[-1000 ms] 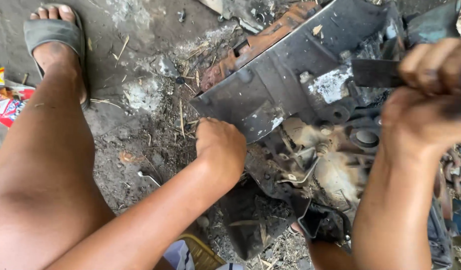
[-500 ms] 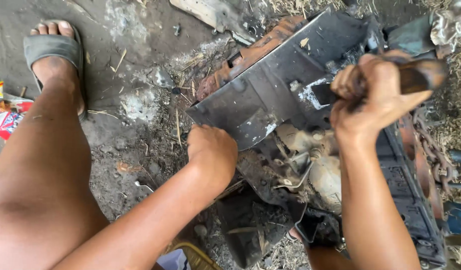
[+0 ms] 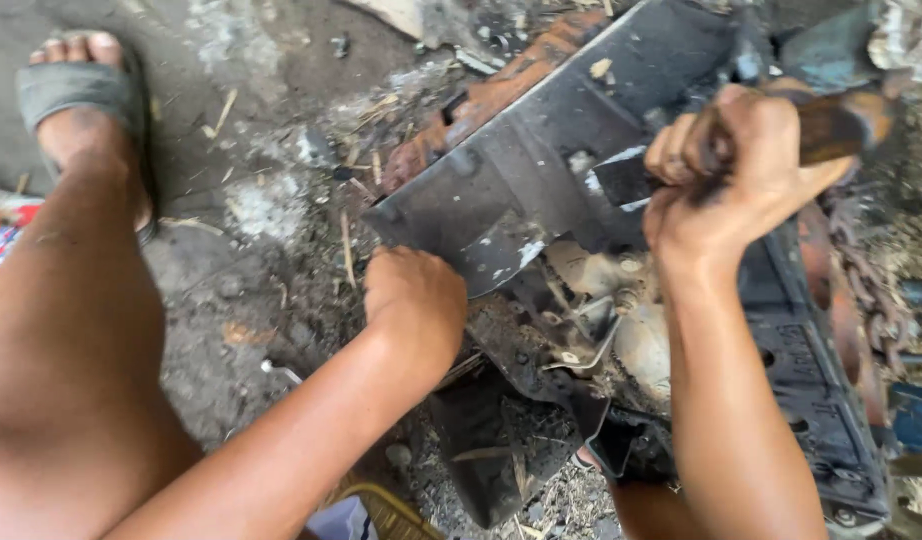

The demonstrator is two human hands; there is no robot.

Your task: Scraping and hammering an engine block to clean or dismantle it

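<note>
My right hand (image 3: pixel 733 178) is shut on the brown wooden handle of a tool (image 3: pixel 831 125), and its dark metal blade (image 3: pixel 621 182) points left over a dirty grey machine housing (image 3: pixel 541 150). My left hand (image 3: pixel 413 298) grips the lower edge of that housing's plate. Below the plate lie greasy inner parts (image 3: pixel 621 330) with a bent wire. The rusty orange edge (image 3: pixel 491 95) of the housing shows at the top.
My bare left leg (image 3: pixel 71 330) and foot in a grey sandal (image 3: pixel 66 85) rest on the dirt floor (image 3: pixel 261 200) at the left. A black ribbed panel (image 3: pixel 821 400) and rusty chain (image 3: pixel 866 290) lie at the right. Straw and debris litter the ground.
My right hand with the tool has come down and left from the frame's right edge toward the housing. My left hand stays on the plate's edge.
</note>
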